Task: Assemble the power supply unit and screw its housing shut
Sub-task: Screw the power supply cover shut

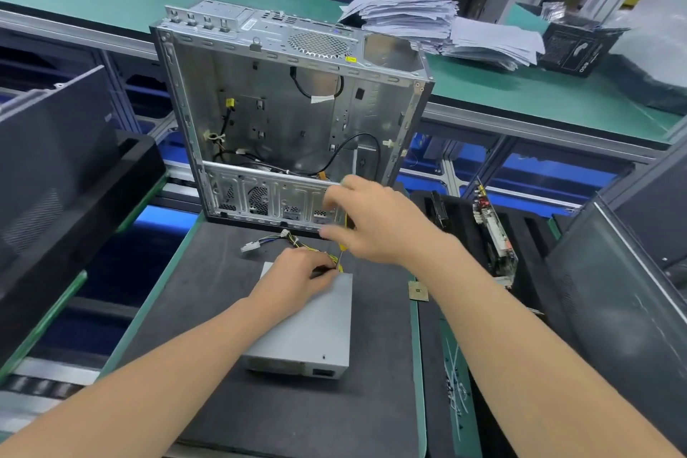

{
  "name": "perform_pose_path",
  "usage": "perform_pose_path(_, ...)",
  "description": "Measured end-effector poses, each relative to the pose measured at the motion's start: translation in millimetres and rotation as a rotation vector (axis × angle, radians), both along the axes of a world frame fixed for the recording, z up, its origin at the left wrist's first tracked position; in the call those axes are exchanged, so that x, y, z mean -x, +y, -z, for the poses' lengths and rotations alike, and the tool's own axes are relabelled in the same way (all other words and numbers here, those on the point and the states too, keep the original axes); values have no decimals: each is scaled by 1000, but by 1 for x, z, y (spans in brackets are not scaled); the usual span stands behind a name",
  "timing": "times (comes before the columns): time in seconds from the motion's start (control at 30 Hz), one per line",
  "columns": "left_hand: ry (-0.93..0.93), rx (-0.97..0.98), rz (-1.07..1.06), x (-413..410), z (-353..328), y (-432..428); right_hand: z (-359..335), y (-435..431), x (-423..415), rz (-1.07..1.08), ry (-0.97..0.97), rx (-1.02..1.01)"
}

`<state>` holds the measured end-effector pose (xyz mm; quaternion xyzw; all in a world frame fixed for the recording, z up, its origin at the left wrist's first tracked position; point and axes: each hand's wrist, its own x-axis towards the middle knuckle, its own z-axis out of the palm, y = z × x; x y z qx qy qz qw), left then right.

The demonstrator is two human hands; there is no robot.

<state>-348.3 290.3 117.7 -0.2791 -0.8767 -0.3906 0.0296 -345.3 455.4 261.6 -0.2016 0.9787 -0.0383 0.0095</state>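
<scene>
**A:** Where's the unit?
**B:** Power supply unit [312, 327] lies flat on the dark mat [208, 309]. The open computer case [282, 104] stands upright just beyond it, at the mat's far edge.
**A:** Hands?
**B:** Left hand [297, 275] curls round the wire bundle [297, 240] at the unit's far end. Right hand [371, 223] is above it and blurred. A yellow wire reaches it, but I cannot tell the grip.
**A:** Around?
**B:** White connector [250, 246] at the bundle's left end. Small chip [418, 290] at the mat's right edge, circuit boards [494, 230] further right, paper stack [427, 19] far right.
**A:** Text?
**B:** Yellow sticker [349, 59] on the case, unreadable.
**A:** Room?
**B:** The mat shows bare left of the unit, which sits nearer the right edge.
</scene>
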Motion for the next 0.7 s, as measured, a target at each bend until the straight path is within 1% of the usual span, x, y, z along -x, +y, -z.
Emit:
perform_pose_path(0.03,2,0,-1,0,0,0,-5,4,1,-132,-79,-18)
perform_pose_path(0.07,1,9,0,0,1,0,-7,6,1,-197,-141,-44)
perform_pose_path(0.1,-2,18,1,0,1,0,-7,5,1,-176,-166,-50)
perform_pose_path(0.13,-6,22,-2,1,2,0,-6,3,1,-96,-158,-20)
perform_pose_path(0.17,-11,18,-9,1,2,0,-2,1,2,16,-110,-1)
perform_pose_path(0.23,-21,12,-16,0,2,0,8,-5,0,204,4,-35)
perform_pose_path(0.3,-27,15,-11,-1,1,0,15,-9,-4,293,93,-28)
perform_pose_path(0.33,-32,11,-9,-1,1,0,15,-9,-6,275,121,-18)
perform_pose_path(0.37,-36,5,-8,-1,0,0,14,-7,-7,205,104,-13)
perform_pose_path(0.47,-24,18,-4,0,0,0,3,1,-7,-105,-122,1)
perform_pose_path(0.5,-22,27,-1,0,0,0,1,2,-6,-127,-175,-7)
perform_pose_path(0.6,-27,29,-5,0,2,0,2,1,-4,18,-169,60)
perform_pose_path(0.7,-47,30,-24,0,3,1,4,-8,-3,72,-152,97)
